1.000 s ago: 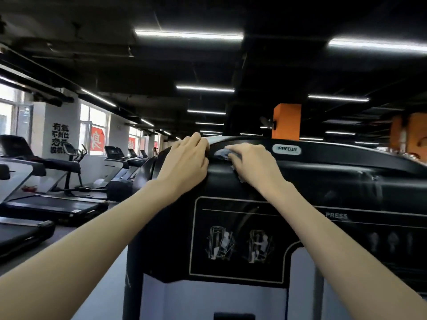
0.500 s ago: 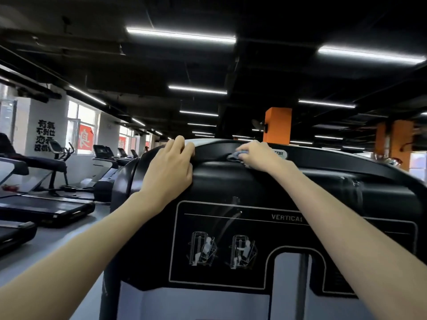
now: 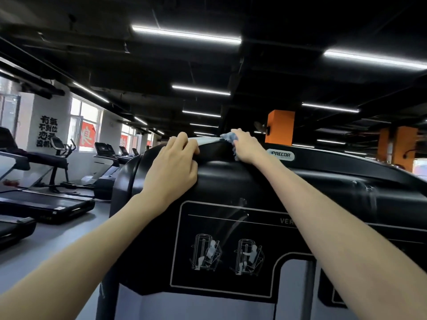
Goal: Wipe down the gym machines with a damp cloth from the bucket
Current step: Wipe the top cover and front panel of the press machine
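Note:
A black gym machine (image 3: 265,188) with a Precor badge and exercise diagrams fills the lower middle of the view. My right hand (image 3: 246,146) grips a blue-white cloth (image 3: 228,136) on the machine's top edge, left of the badge. My left hand (image 3: 172,170) rests on the rounded top left corner, its fingers curled over the upper rim. No bucket is in view.
Treadmills (image 3: 46,202) stand in a row on the grey floor at the left, beside windows. An exercise bike (image 3: 60,162) stands behind them. Orange pillars (image 3: 280,127) rise behind the machine at the right.
My right hand has slid the cloth up and further back along the machine's top edge. My left hand stays on the corner. The camera has shifted slightly.

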Motion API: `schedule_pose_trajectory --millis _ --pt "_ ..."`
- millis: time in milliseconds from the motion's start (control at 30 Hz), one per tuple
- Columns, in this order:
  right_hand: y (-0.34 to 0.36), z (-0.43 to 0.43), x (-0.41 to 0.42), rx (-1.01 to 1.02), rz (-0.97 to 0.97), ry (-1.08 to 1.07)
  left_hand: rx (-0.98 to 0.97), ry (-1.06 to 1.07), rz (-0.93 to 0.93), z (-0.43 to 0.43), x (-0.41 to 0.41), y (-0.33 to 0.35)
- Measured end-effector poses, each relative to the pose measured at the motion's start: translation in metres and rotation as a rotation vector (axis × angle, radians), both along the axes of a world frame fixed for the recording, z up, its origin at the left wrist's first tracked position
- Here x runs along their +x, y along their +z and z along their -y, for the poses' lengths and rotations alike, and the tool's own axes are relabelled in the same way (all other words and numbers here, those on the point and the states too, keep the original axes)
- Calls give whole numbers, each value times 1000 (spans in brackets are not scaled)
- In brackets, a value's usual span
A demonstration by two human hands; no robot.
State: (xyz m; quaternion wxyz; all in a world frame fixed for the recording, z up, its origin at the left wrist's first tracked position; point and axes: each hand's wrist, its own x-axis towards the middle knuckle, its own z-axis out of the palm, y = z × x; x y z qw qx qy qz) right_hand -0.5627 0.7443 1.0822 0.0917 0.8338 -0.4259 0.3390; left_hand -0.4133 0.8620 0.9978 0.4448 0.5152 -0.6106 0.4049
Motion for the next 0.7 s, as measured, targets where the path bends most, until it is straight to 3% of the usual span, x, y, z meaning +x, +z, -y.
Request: schedule_pose_trajectory --millis 100,233,300,433,533,700 --pt "6 1 9 -6 51 -6 -17 -57 -34 1 1 -2" --pt "8 -13 35 -86 83 236 -46 -145 -60 0 5 0" --pt "13 -13 36 -30 106 270 -40 -185 -47 -2 8 1" --pt "23 -1 44 53 199 49 49 -143 -58 -11 28 -4" --pt "27 -13 68 45 36 -52 51 -110 -133 -20 62 -6" --pt "26 -30 86 96 23 252 130 -240 -372 -17 110 -9"
